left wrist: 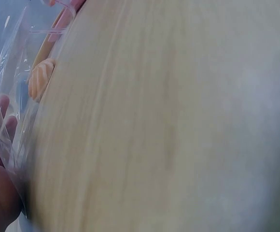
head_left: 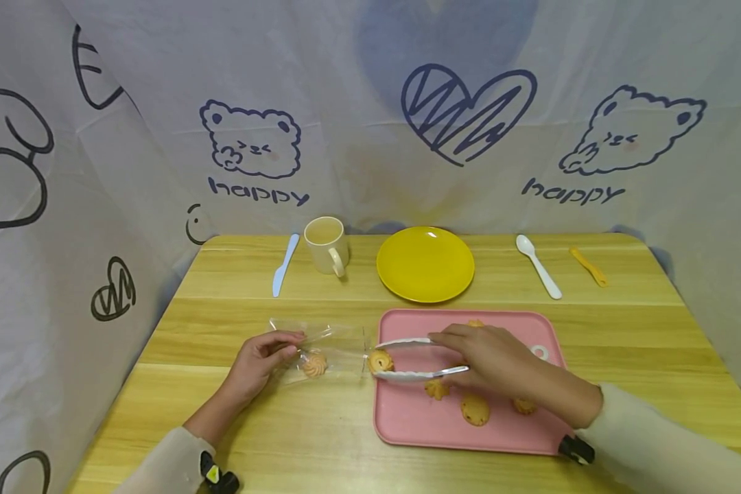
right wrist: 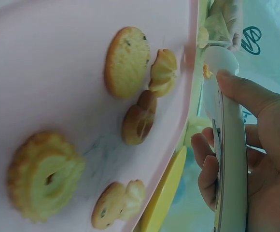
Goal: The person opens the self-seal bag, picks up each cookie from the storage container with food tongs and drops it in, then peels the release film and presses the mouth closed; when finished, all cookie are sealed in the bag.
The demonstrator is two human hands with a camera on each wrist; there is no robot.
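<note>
My left hand [head_left: 256,360] pinches the near end of a clear plastic bag [head_left: 339,337] above the table. Inside the bag sits a swirled cookie [head_left: 314,364], which also shows in the left wrist view as a ridged cookie [left wrist: 42,79]. With my right hand [head_left: 494,357] I grip a pair of white tongs [head_left: 407,376], thumb on one arm in the right wrist view. Between the tongs' tips is a round cookie [head_left: 380,361], at the bag's mouth and over the left edge of the pink tray [head_left: 401,425]. Part of the tongs is hidden by my hand.
Several cookies lie on the tray, among them an oval cookie [head_left: 475,409]. Behind stand a cream mug [head_left: 324,247] and a yellow plate [head_left: 425,264]. A light blue knife [head_left: 285,266], a white spoon [head_left: 538,267] and a small orange utensil [head_left: 589,267] lie along the back.
</note>
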